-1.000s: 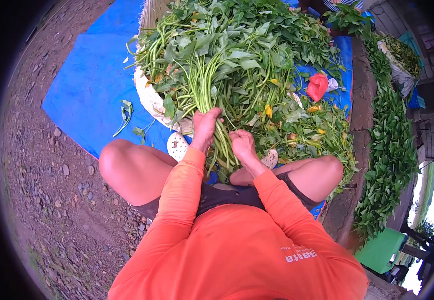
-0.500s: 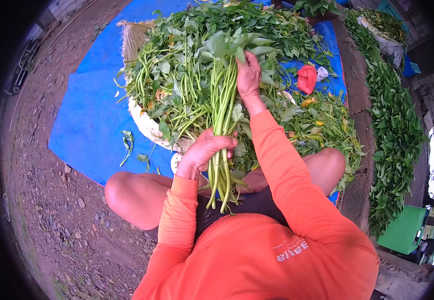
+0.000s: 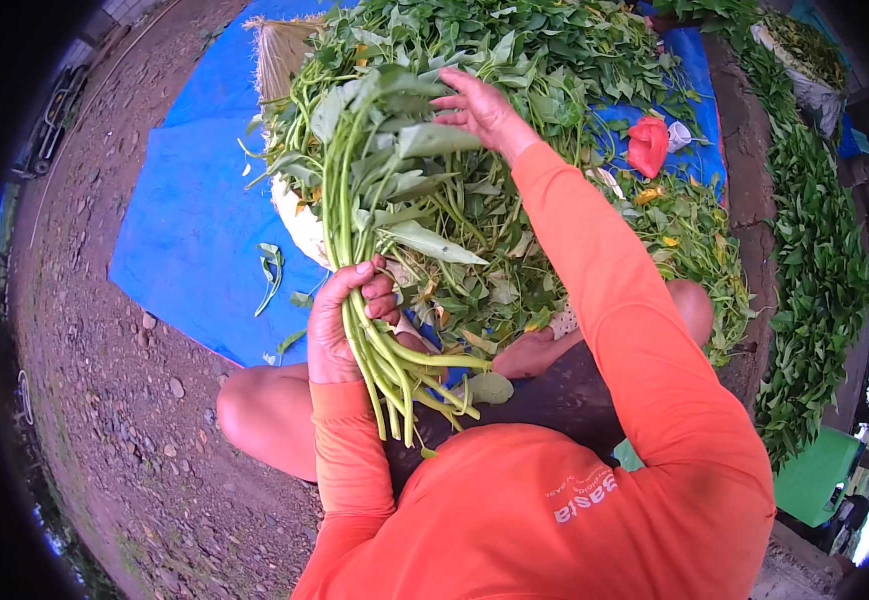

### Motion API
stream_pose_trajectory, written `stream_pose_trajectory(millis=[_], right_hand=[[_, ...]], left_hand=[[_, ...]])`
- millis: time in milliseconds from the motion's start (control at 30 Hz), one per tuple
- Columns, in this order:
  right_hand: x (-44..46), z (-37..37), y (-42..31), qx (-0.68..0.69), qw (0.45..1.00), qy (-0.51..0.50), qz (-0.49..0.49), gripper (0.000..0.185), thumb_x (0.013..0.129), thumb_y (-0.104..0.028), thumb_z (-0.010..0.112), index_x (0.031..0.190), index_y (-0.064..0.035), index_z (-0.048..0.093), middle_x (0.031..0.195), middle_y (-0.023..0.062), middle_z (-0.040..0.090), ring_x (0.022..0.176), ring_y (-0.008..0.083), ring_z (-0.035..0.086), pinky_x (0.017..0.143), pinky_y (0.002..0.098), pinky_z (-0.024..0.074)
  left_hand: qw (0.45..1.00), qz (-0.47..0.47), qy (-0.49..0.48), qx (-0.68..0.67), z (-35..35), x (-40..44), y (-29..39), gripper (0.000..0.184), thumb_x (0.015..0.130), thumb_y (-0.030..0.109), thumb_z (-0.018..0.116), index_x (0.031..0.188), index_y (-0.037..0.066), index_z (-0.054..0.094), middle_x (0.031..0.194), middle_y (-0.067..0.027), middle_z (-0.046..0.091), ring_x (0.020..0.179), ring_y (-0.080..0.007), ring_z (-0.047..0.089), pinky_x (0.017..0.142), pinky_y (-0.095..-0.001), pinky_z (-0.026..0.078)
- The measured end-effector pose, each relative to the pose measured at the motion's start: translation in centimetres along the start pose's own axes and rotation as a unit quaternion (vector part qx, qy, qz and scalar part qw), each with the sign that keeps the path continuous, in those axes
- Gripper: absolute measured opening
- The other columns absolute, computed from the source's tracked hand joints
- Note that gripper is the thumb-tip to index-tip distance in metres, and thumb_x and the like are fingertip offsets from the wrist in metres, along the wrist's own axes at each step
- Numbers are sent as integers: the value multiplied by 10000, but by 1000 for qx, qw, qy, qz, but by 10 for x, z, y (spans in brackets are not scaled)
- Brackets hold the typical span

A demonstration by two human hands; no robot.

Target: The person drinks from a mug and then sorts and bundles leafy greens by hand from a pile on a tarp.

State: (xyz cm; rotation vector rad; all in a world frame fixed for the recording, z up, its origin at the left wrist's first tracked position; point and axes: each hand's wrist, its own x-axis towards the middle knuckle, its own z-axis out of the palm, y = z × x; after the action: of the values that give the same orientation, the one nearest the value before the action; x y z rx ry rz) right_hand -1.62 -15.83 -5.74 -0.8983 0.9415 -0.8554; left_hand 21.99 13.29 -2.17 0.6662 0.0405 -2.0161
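Observation:
My left hand (image 3: 347,318) is wrapped round the lower stems of a leafy bunch (image 3: 347,205), which stands upright with its cut stem ends hanging toward my lap. Beside the bunch's leaves, to their upper right, my right hand (image 3: 480,108) is open with its fingers apart and nothing held. Behind both hands lies a big heap of green leafy stems (image 3: 555,50), with some yellow leaves in it. A pale sack edge (image 3: 300,222) shows under the heap at its left.
A blue tarp (image 3: 190,215) spreads under the heap, with a loose sprig (image 3: 272,275) on it. To the right are a red plastic bag (image 3: 647,146), a white cup (image 3: 679,136), a long row of greens (image 3: 815,250) and a green container (image 3: 817,475). Gravel ground (image 3: 105,300) is at left.
My left hand has moved left with the bunch, whose stem ends now fan out to the right. My right hand has let go of the leaves and opened.

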Motion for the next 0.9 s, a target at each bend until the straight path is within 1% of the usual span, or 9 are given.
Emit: stream_pose_trajectory(millis=[133, 200, 333, 367, 467, 667, 700, 733, 900], right_hand=[[-12, -38, 22, -359, 897, 247, -74, 347, 952, -316, 721, 1194, -68, 743, 1121, 159, 760, 948, 302, 746, 893, 425, 600], [-30, -30, 65, -403, 896, 178, -62, 239, 915, -259, 721, 1028, -59, 786, 1140, 199, 774, 1044, 347, 747, 967, 447, 577], [-53, 14, 122, -499, 841, 194, 77, 325, 891, -288, 777, 1098, -37, 773, 1172, 203, 770, 1102, 343, 733, 968, 427, 556], [-48, 12, 140, -495, 846, 198, 32, 350, 897, -292, 777, 1124, -26, 755, 1160, 219, 763, 1086, 353, 731, 967, 430, 554], [-47, 7, 157, -414, 880, 231, 9, 361, 901, -286, 779, 1137, -17, 732, 1102, 193, 765, 1035, 340, 727, 944, 423, 558], [-96, -22, 109, -151, 959, 235, -42, 224, 1033, -92, 633, 1250, -52, 599, 1011, 68, 694, 850, 128, 657, 749, 267, 546], [-104, -28, 98, -96, 970, 219, -38, 354, 1058, -163, 641, 1359, 1, 557, 1094, 124, 733, 969, 196, 710, 881, 330, 580], [-113, -28, 86, -55, 971, 228, -40, 341, 1043, -162, 672, 1326, 16, 608, 1048, 98, 732, 954, 175, 699, 871, 313, 570], [-133, -59, 59, -274, 922, 251, -107, 201, 1033, -138, 708, 1180, -2, 696, 898, 11, 673, 797, 75, 606, 694, 230, 500]], left_hand=[[990, 99, 44, 86, -1, 6, 18, 131, 1006, 175, 688, 1048, 60, 640, 771, 10, 547, 600, -128, 559, 568, -311, 521], [985, 127, 66, 95, 0, 16, 19, 131, 1000, 173, 708, 1012, 68, 630, 780, 3, 560, 617, -134, 576, 568, -303, 522], [974, 156, 97, 132, -2, 34, 11, 165, 980, 171, 737, 948, 50, 629, 791, -24, 586, 644, -148, 604, 572, -291, 514], [973, 152, 110, 136, -3, 37, 9, 177, 972, 173, 750, 935, 43, 636, 793, -34, 602, 643, -152, 624, 555, -297, 525], [962, 163, 165, 141, -1, 41, 4, 174, 954, 164, 772, 928, 35, 658, 764, -42, 627, 610, -158, 634, 536, -303, 548], [955, 173, 181, 160, -12, 51, 4, 162, 941, 165, 790, 902, 51, 682, 740, -34, 636, 583, -158, 632, 546, -297, 546], [955, 170, 181, 161, -10, 51, 3, 165, 941, 165, 792, 889, 54, 682, 736, -31, 638, 590, -153, 639, 544, -292, 540], [956, 166, 179, 161, -10, 52, 2, 165, 941, 166, 793, 891, 54, 682, 737, -33, 638, 591, -153, 640, 543, -291, 538], [960, 159, 157, 171, -8, 55, -2, 159, 943, 174, 787, 927, 70, 667, 740, -33, 639, 592, -151, 636, 535, -289, 529]])
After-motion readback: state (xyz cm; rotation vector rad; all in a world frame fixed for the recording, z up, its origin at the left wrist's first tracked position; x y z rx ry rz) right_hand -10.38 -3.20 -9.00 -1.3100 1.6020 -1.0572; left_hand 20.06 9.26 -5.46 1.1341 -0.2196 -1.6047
